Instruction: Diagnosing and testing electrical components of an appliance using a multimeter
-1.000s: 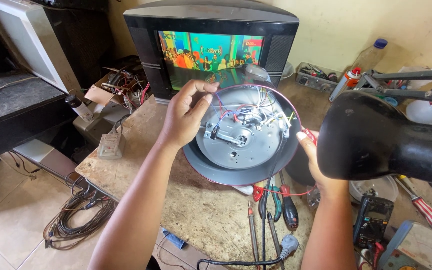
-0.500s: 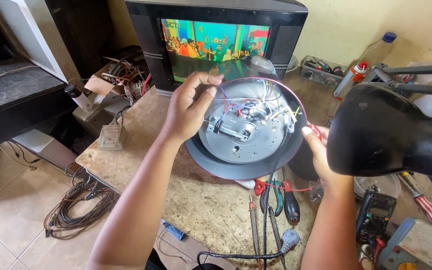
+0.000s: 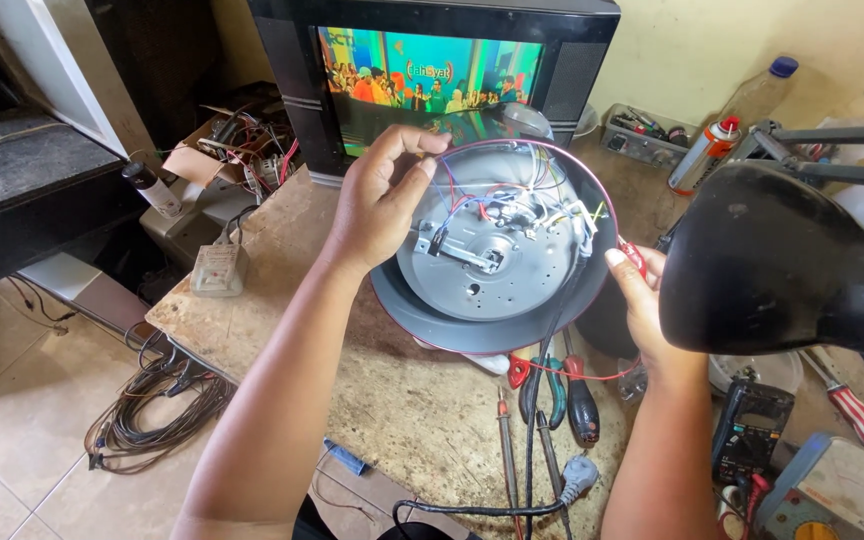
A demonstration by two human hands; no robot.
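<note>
A round grey appliance base [image 3: 492, 270] is held tilted over the workbench, its open underside facing me with a metal plate, a bracket and coloured wires [image 3: 512, 200] inside. My left hand [image 3: 382, 200] grips its upper left rim, fingers curled over the edge near the wires. My right hand [image 3: 642, 300] supports the right rim, partly hidden behind a black desk lamp shade [image 3: 782, 265]. A black cord [image 3: 537, 400] hangs from the base down to the bench.
A switched-on television [image 3: 432, 80] stands behind the base. Screwdrivers and pliers [image 3: 552, 400] lie on the stone workbench [image 3: 392, 400] below. A multimeter [image 3: 757, 425], spray can [image 3: 702, 155] and plastic bottle [image 3: 757, 90] sit at right. Coiled cables [image 3: 152, 410] lie on the tiled floor.
The view has shifted slightly and the base has tilted a little. My left fingers have moved along the upper rim toward the wires. My right hand stays on the right rim.
</note>
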